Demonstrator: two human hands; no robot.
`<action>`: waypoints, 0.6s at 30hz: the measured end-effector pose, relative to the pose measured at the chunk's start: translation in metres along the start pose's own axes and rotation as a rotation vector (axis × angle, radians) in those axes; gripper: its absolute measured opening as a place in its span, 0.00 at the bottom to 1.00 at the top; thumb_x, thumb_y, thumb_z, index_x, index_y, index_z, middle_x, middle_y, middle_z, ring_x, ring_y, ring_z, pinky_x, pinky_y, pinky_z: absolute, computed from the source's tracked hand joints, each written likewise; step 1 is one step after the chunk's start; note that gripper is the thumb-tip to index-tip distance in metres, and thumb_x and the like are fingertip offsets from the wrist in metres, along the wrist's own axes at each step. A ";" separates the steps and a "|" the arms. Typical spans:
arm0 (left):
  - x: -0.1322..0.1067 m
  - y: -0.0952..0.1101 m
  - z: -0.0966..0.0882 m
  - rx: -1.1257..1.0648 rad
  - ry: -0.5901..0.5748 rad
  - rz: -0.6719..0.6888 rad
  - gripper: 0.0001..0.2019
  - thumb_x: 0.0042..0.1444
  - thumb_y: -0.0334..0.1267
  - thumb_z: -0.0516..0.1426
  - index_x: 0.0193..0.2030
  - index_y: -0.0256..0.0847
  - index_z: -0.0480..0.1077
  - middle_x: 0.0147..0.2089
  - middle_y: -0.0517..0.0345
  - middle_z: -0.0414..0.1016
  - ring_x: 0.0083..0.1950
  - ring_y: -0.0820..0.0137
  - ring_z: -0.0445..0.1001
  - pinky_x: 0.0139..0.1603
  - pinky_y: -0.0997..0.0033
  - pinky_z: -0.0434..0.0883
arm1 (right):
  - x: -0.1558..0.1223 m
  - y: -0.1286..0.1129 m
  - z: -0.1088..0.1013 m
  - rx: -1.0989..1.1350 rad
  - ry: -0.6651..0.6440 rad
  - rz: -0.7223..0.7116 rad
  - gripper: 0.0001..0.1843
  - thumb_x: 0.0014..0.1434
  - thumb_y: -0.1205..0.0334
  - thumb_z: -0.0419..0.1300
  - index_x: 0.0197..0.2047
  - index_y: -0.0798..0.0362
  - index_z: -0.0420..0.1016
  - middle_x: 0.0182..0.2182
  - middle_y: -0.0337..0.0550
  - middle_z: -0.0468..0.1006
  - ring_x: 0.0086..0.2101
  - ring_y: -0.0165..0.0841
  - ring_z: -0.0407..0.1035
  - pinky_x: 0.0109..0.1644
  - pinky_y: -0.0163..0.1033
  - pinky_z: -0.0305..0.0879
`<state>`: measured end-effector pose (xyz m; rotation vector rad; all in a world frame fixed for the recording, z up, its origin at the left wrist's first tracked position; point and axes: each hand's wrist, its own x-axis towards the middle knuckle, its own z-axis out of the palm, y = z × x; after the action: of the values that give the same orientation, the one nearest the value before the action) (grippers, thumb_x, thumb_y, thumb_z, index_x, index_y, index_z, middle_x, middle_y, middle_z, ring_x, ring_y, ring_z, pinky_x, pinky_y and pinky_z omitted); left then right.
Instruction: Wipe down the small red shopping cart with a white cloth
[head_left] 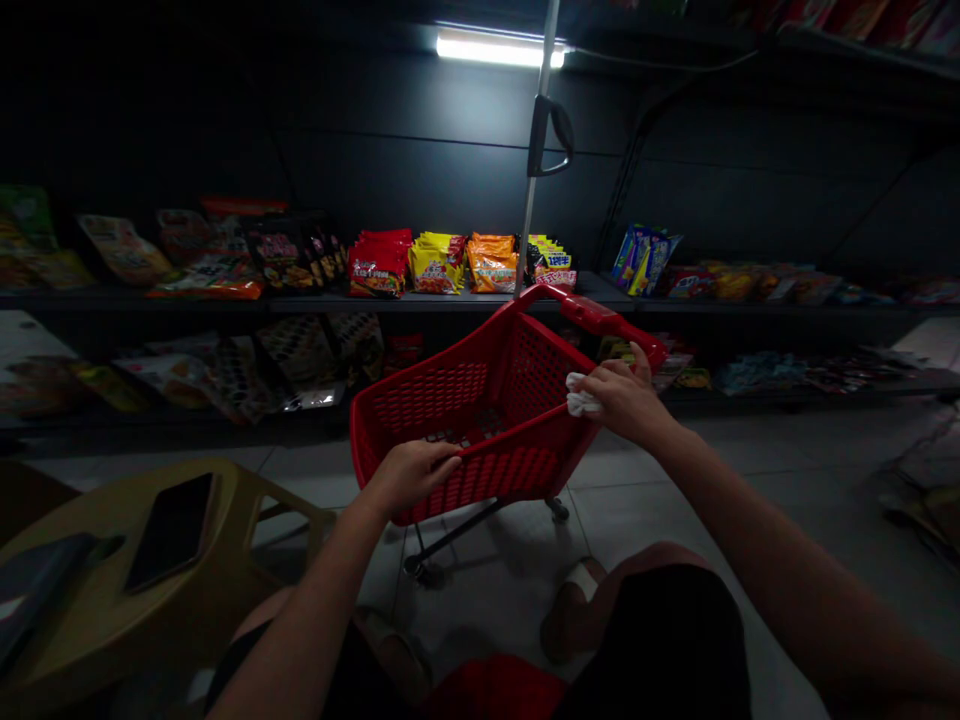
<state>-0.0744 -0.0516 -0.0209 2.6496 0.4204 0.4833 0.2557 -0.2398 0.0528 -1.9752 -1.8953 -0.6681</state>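
Note:
A red plastic shopping cart (420, 400) stands right in front of me, its handle toward the upper right. My left hand (412, 475) grips the near rim of the basket, fingers bent over the edge. At the handle end, my right hand (619, 395) is closed on a crumpled white cloth or tissue (581, 395), which lies by the basket's rim below the red handle (600, 318). A pole with a dark grip (550, 137) rises behind the cart; its lower end is hidden.
Dark shelves (465, 305) run across the back, with noodle packets (380, 265) and other snack bags. To the left, a yellowish stool (240, 500) carries a phone (172, 530) and a dark flat object (41, 590). The cart's wheels (424, 570) rest on the tiled floor near my feet.

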 end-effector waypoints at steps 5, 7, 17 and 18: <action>0.006 0.002 0.001 0.043 -0.009 -0.021 0.17 0.66 0.48 0.48 0.44 0.47 0.78 0.35 0.58 0.81 0.35 0.68 0.78 0.37 0.73 0.66 | 0.014 -0.075 0.026 0.091 -0.081 -0.140 0.11 0.55 0.68 0.63 0.41 0.47 0.77 0.34 0.43 0.77 0.42 0.40 0.68 0.68 0.56 0.43; 0.006 0.003 -0.001 0.071 -0.023 -0.021 0.18 0.67 0.48 0.47 0.43 0.46 0.77 0.34 0.58 0.81 0.35 0.69 0.77 0.37 0.73 0.66 | 0.023 -0.113 0.041 0.076 -0.144 -0.218 0.09 0.56 0.65 0.64 0.42 0.50 0.76 0.35 0.44 0.77 0.42 0.39 0.68 0.66 0.51 0.49; -0.017 -0.016 -0.022 0.123 -0.035 -0.012 0.18 0.68 0.48 0.48 0.32 0.44 0.73 0.33 0.59 0.77 0.37 0.70 0.74 0.40 0.73 0.64 | -0.015 -0.016 -0.027 -0.063 -0.085 -0.183 0.21 0.55 0.60 0.66 0.53 0.45 0.74 0.45 0.42 0.77 0.51 0.41 0.68 0.72 0.58 0.32; -0.018 -0.017 -0.023 0.130 -0.041 -0.010 0.19 0.68 0.47 0.48 0.31 0.43 0.71 0.31 0.60 0.75 0.36 0.70 0.74 0.39 0.73 0.64 | -0.023 0.003 -0.037 -0.077 -0.039 -0.132 0.20 0.55 0.60 0.65 0.52 0.45 0.75 0.47 0.43 0.77 0.53 0.42 0.67 0.71 0.60 0.30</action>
<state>-0.1030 -0.0359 -0.0138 2.7759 0.4667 0.4112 0.2542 -0.2792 0.0712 -1.9350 -2.0673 -0.7544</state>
